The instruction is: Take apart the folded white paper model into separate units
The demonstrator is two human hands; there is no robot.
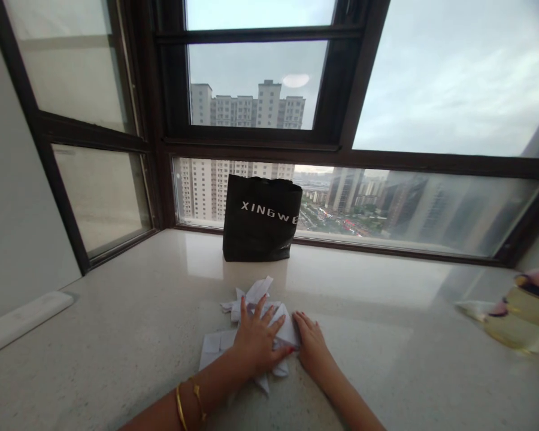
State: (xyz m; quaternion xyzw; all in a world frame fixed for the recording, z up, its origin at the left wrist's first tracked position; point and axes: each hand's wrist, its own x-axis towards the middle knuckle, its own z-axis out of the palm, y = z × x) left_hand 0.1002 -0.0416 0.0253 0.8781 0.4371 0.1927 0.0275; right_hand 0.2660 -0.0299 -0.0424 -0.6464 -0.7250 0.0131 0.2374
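Several folded white paper pieces lie in a loose pile on the pale stone sill. My left hand rests on top of the pile, palm down with its fingers spread, covering part of it. Close against the pile's right side, my right hand lies with its fingers stretched out, touching the edge of a folded paper piece. A flatter folded paper sticks out at the left, under my left wrist.
Behind the papers a black bag with white lettering stands upright near the window. At the right edge are a yellowish transparent container and something pink. A white bar lies at the far left. Dark window frames border the sill.
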